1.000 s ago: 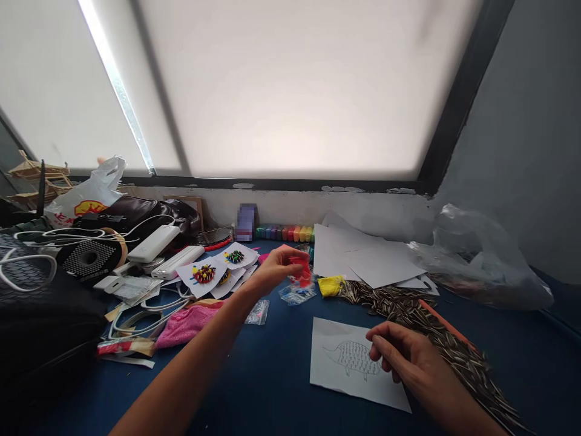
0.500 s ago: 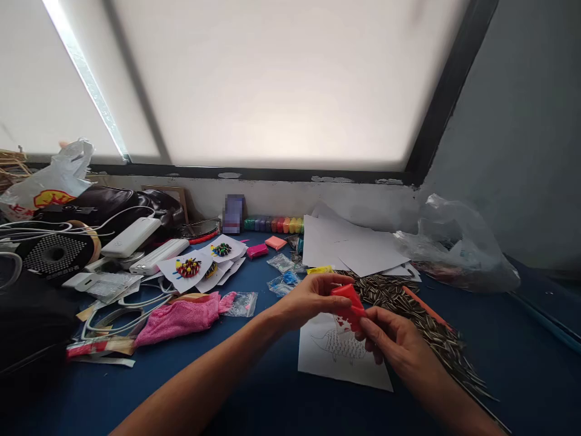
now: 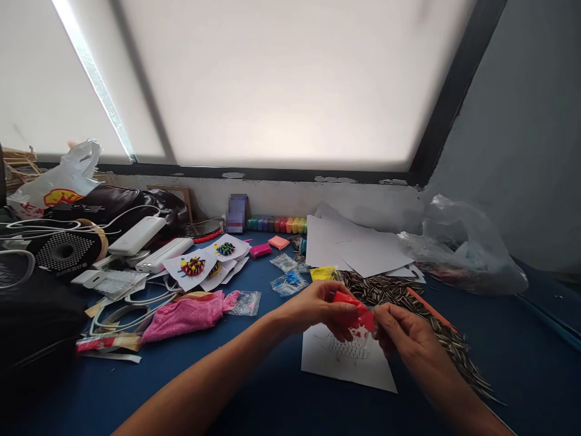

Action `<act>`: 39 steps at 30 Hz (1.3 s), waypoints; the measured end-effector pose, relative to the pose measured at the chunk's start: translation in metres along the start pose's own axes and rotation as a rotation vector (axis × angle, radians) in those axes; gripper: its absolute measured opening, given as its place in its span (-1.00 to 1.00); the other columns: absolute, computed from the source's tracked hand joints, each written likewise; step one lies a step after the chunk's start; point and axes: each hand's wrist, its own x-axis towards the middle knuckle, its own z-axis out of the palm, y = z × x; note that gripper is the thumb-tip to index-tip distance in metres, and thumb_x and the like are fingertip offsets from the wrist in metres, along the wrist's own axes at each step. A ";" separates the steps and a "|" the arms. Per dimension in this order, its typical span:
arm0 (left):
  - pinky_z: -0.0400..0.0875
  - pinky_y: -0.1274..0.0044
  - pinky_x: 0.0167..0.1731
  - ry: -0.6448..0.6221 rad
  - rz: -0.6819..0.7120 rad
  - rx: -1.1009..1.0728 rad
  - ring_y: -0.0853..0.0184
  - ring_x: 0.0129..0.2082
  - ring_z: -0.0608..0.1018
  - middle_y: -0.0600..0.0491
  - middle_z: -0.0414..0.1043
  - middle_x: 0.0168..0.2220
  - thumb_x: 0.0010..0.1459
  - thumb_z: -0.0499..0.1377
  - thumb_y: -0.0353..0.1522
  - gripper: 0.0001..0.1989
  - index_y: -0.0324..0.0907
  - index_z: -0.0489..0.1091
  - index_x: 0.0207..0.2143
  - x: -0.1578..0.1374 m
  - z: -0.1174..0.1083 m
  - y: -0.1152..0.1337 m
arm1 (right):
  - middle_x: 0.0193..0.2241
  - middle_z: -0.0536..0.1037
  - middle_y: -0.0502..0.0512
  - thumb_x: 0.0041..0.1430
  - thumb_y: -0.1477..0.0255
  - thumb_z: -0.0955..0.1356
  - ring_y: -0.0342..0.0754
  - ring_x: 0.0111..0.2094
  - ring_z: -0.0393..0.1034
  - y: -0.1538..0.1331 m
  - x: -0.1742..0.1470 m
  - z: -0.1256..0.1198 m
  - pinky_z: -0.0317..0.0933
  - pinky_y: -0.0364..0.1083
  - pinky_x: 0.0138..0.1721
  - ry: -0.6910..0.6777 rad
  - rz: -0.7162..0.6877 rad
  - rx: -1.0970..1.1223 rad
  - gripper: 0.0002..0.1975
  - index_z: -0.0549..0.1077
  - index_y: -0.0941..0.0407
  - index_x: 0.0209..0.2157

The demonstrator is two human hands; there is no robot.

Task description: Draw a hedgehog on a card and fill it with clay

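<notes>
Between my hands is a small red packet of what looks like modelling clay [image 3: 362, 319], in a clear wrapper with white markings. My left hand [image 3: 318, 309] grips its left side, thumb on top. At its right edge, my right hand [image 3: 402, 329] pinches the wrapper between thumb and fingers. Below lies a white sheet [image 3: 347, 370] with a pencil drawing of an animal, its upper part covered by my hands. Striped sunflower seeds [image 3: 460, 357] spread in a pile behind and to the right. A yellow packet [image 3: 324, 274] rests just beyond my left hand.
Blank paper [image 3: 358, 245] and a clear plastic bag [image 3: 476, 254] lie at the back. Left of my hands are small clear packets [image 3: 289, 283], decorated cards [image 3: 193, 269], a pink cloth [image 3: 186, 316], power banks [image 3: 164, 255] and cables. A row of coloured clay [image 3: 276, 224] lines the wall.
The red packet has turned flatter, showing more of its clear, marked end. My right hand has shifted slightly right along its edge. The whole view has moved slightly.
</notes>
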 end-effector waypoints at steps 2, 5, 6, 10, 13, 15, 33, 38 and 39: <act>0.50 0.48 -0.48 0.030 0.026 -0.042 0.34 -0.54 0.56 0.00 0.48 -0.47 -0.08 0.38 -0.15 -0.54 -0.29 0.34 -0.28 0.002 0.002 -0.004 | -0.56 0.36 0.00 0.17 -0.04 0.23 -0.12 -0.51 0.23 0.003 0.001 0.000 0.20 -0.14 -0.49 -0.026 0.014 0.000 -0.51 0.37 0.09 -0.54; 0.50 0.51 -0.49 0.065 0.051 -0.082 0.35 -0.56 0.56 0.00 0.48 -0.49 -0.13 0.40 -0.15 -0.50 -0.31 0.33 -0.28 0.005 0.003 -0.008 | -0.53 0.39 0.01 0.18 -0.03 0.22 -0.12 -0.50 0.23 0.006 0.003 0.000 0.21 -0.14 -0.49 -0.073 0.028 -0.012 -0.52 0.38 0.09 -0.49; 0.50 0.51 -0.49 0.074 0.053 -0.087 0.35 -0.57 0.56 0.00 0.48 -0.50 -0.15 0.41 -0.15 -0.49 -0.31 0.33 -0.28 0.006 0.003 -0.009 | -0.51 0.39 0.01 0.17 -0.03 0.23 -0.12 -0.50 0.22 0.006 0.003 0.000 0.20 -0.14 -0.49 -0.077 0.028 -0.012 -0.53 0.38 0.09 -0.48; 0.51 0.53 -0.49 0.100 0.065 -0.105 0.35 -0.56 0.57 -0.01 0.49 -0.50 -0.15 0.41 -0.17 -0.48 -0.32 0.31 -0.26 0.006 0.003 -0.009 | -0.52 0.37 0.01 0.13 -0.01 0.25 -0.11 -0.49 0.23 0.002 0.002 0.001 0.21 -0.15 -0.51 -0.071 0.022 -0.022 -0.57 0.36 0.08 -0.48; 0.51 0.54 -0.49 0.104 0.057 -0.096 0.36 -0.56 0.57 -0.01 0.49 -0.48 -0.12 0.41 -0.20 -0.52 -0.30 0.30 -0.28 0.005 0.003 -0.008 | -0.52 0.36 0.00 0.12 0.01 0.27 -0.11 -0.50 0.23 -0.001 0.001 0.001 0.22 -0.15 -0.51 -0.082 0.042 -0.056 -0.60 0.38 0.08 -0.45; 0.51 0.54 -0.48 0.104 0.050 -0.080 0.37 -0.57 0.57 -0.02 0.50 -0.47 -0.09 0.40 -0.22 -0.56 -0.29 0.30 -0.30 0.004 0.003 -0.008 | -0.54 0.35 -0.02 0.11 0.02 0.28 -0.13 -0.52 0.21 -0.001 0.000 0.001 0.22 -0.15 -0.51 -0.083 0.060 -0.080 -0.61 0.39 0.08 -0.42; 0.48 0.55 -0.52 0.058 0.044 -0.055 0.37 -0.57 0.56 0.01 0.47 -0.47 -0.06 0.37 -0.18 -0.51 -0.30 0.34 -0.18 0.003 0.007 -0.008 | -0.50 0.40 -0.02 0.08 0.18 0.31 -0.12 -0.50 0.22 -0.007 -0.002 0.003 0.15 -0.17 -0.53 -0.156 0.062 -0.159 -0.75 0.43 0.08 -0.40; 0.47 0.55 -0.51 0.020 0.002 -0.013 0.40 -0.60 0.54 0.02 0.46 -0.45 -0.07 0.36 -0.13 -0.49 -0.30 0.35 -0.19 -0.001 0.010 -0.001 | -0.60 0.28 -0.07 0.09 0.21 0.27 -0.13 -0.54 0.19 -0.002 -0.001 0.003 0.15 -0.15 -0.52 -0.111 0.067 -0.159 -0.76 0.36 0.07 -0.50; 0.46 0.55 -0.51 0.007 -0.002 -0.008 0.40 -0.60 0.53 0.02 0.46 -0.45 -0.07 0.36 -0.11 -0.48 -0.30 0.35 -0.19 -0.001 0.010 -0.001 | -0.60 0.28 -0.07 0.09 0.20 0.27 -0.13 -0.55 0.18 -0.001 -0.001 0.003 0.15 -0.15 -0.53 -0.110 0.072 -0.150 -0.75 0.35 0.07 -0.50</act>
